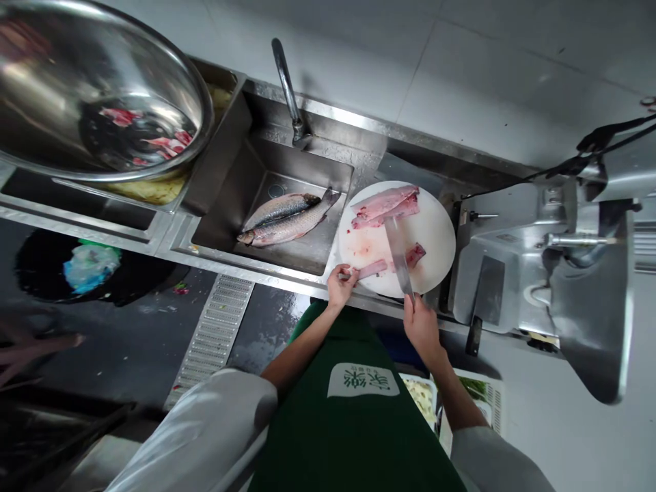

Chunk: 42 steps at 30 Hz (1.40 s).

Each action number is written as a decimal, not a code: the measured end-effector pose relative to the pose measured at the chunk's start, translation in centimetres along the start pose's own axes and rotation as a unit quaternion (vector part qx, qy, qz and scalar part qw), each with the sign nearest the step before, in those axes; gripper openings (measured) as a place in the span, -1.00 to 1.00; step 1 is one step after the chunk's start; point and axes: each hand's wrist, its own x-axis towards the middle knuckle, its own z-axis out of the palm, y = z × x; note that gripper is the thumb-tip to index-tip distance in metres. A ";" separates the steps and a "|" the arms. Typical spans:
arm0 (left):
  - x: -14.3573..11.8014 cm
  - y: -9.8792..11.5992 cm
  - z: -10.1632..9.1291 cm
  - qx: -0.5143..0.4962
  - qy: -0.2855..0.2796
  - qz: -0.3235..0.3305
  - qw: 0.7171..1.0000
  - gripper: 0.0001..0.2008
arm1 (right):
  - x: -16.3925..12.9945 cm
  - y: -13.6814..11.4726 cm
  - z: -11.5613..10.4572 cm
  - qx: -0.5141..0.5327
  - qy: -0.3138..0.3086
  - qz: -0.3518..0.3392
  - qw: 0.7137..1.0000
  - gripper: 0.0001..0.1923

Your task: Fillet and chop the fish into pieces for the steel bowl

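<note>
My right hand [421, 322] is closed round the handle of a broad kitchen knife [397, 253], its blade reaching across a round white cutting board [441, 246]. At the board's near left edge, my left hand [342, 285] pinches the end of a narrow strip of fish [372, 269]. A dark red fish piece [415, 255] lies just right of the blade. Pink fish fillets [387, 205] rest together on the far part of the board, by the blade's tip. Small red bits and wet stains mark the board's surface.
Two whole fish [287, 219] lie in the steel sink [220, 236] on the left, below a faucet [290, 89]. A large steel bowl [169, 68] with red fish pieces stands further left. To the right is a metal slicing machine [512, 253] with a cleaver [484, 301] on it.
</note>
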 end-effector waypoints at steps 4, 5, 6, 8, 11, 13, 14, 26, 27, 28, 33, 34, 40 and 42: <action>-0.2 -0.2 -0.7 -0.004 -0.007 -0.009 1.000 -0.62 | 0.8 -0.9 -0.2 0.003 -0.091 0.012 0.996 -0.65; -0.2 -0.2 -0.7 0.000 -0.005 -0.004 1.000 -0.64 | 1.0 -0.8 -0.6 0.004 -0.102 0.012 0.995 -0.65; -0.2 -0.2 -0.8 0.006 -0.001 0.003 1.000 -0.67 | 1.0 -0.7 -1.0 0.006 -0.096 0.012 0.995 -0.65; -0.2 -0.2 -0.8 0.020 0.010 0.020 1.000 -0.72 | 1.1 -0.9 -1.7 0.014 -0.047 0.008 0.999 -0.62; -0.2 -0.3 -0.9 0.028 0.016 0.028 0.999 -0.77 | 1.5 -2.5 -1.3 0.042 0.006 -0.005 0.999 -0.59; -0.1 -0.4 -0.9 0.019 0.013 0.016 1.000 -0.77 | 2.1 -3.6 -0.5 0.058 -0.044 0.001 0.997 -0.60; -0.1 -0.4 -0.9 0.013 0.011 0.011 1.000 -0.77 | 2.4 -3.9 -0.2 0.061 -0.080 0.011 0.995 -0.61; -0.3 -0.4 -1.0 -0.013 -0.009 0.001 1.000 -0.75 | 5.1 -7.4 1.0 0.112 -0.132 0.035 0.984 -0.58; -0.2 -0.3 -0.9 -0.011 -0.010 0.004 1.000 -0.74 | 5.7 -7.5 1.1 0.125 -0.161 0.050 0.978 -0.58; -0.2 -0.3 -0.9 -0.009 -0.010 0.007 1.000 -0.74 | 6.1 -7.3 1.1 0.135 -0.174 0.061 0.973 -0.58; -0.5 -0.5 -0.7 -0.017 -0.021 0.008 1.000 -0.77 | 5.7 -6.4 -0.2 0.083 -0.079 0.036 0.993 -0.60; -0.6 -0.6 -0.7 -0.023 -0.023 0.007 0.999 -0.77 | 5.4 -6.6 -0.3 0.075 -0.060 0.022 0.995 -0.59; -1.0 -0.6 -0.8 -0.023 -0.008 0.003 1.000 -0.76 | 5.7 -8.7 1.8 0.084 -0.127 0.025 0.988 -0.62; -1.1 -0.4 -0.7 -0.017 -0.007 0.012 1.000 -0.74 | 6.5 -8.6 2.4 0.111 -0.144 0.050 0.982 -0.64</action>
